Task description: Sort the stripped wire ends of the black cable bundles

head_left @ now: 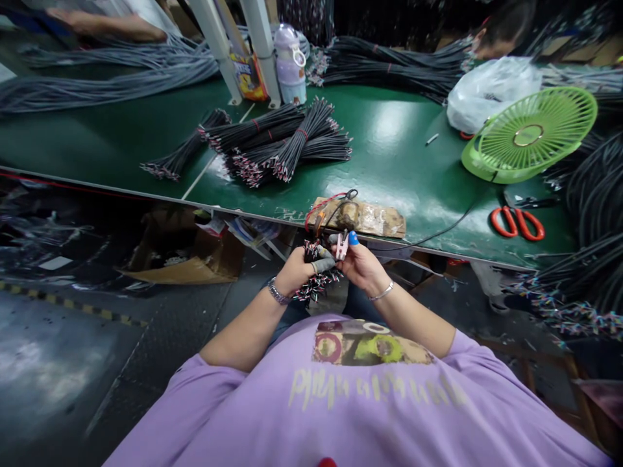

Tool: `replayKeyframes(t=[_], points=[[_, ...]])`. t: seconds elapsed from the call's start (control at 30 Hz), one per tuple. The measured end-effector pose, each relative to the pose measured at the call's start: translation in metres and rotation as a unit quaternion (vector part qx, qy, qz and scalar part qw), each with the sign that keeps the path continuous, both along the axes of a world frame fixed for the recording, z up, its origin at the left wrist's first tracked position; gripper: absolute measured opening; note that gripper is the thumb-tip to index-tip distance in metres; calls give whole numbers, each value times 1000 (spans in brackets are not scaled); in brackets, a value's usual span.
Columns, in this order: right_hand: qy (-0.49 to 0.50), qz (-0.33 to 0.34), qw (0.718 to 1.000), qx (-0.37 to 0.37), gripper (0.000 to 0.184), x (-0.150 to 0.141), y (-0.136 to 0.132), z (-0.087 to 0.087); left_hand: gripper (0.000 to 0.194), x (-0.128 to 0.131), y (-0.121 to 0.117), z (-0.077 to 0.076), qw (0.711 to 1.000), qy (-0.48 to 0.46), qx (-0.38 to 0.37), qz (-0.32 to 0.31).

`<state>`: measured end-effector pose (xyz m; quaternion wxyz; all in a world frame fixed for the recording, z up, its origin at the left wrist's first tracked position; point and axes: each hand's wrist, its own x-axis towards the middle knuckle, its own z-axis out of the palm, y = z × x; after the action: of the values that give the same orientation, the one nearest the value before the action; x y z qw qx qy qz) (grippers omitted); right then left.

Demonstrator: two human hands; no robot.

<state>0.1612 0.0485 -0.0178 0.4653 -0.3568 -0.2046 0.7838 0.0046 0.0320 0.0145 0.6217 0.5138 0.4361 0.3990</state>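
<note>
My left hand (296, 272) is closed around a bundle of short black cables (316, 285) whose stripped ends show red, white and black wires. A grey covering is on its thumb. Close beside it, my right hand (363, 264) pinches a small pink clip-like piece (342, 246), its thumb wearing a blue cover (353, 238). The two hands meet just in front of the table edge. Beyond them a wooden block (384, 220) with a brownish lump, clear tape and red and black leads lies at the edge. Some fingertips are hidden.
Several tied black cable bundles (287, 139) lie on the green table (389, 130). On the right are orange-handled scissors (516, 222), a green fan (530, 133) and a plastic bag (491, 91). A purple bottle (291, 65) stands behind. A cardboard box (195, 259) sits below left. Two other people are across the table.
</note>
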Motion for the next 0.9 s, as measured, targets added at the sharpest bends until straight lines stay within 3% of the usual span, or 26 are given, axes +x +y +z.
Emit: replayKeyframes(t=[0.2,0.37,0.43,0.5,0.63,0.77,0.9], points=[[9,38,999,5,52,4,-5,-2,27,0,-2,1,1000,-9,-7,-6],[-21,45,999,-7,44,13,-13,-26,26,-6,-9,-1,1000,-4,-15,-10],[-87,76,992,39,36,16,-19,-35,26,-8,-12,-1,999,-10,-26,-25],[-158,145,966,143,39,16,-24,-42,27,-10,-14,0,998,-26,-41,-43],[-261,251,876,320,53,5,-27,-49,31,-6,-15,8,992,-62,-65,-91],[-252,363,826,348,41,-14,-26,-59,35,-1,-14,20,982,-71,-88,-152],[-244,367,824,357,37,-27,-33,-67,34,-2,-11,20,979,-90,-89,-157]])
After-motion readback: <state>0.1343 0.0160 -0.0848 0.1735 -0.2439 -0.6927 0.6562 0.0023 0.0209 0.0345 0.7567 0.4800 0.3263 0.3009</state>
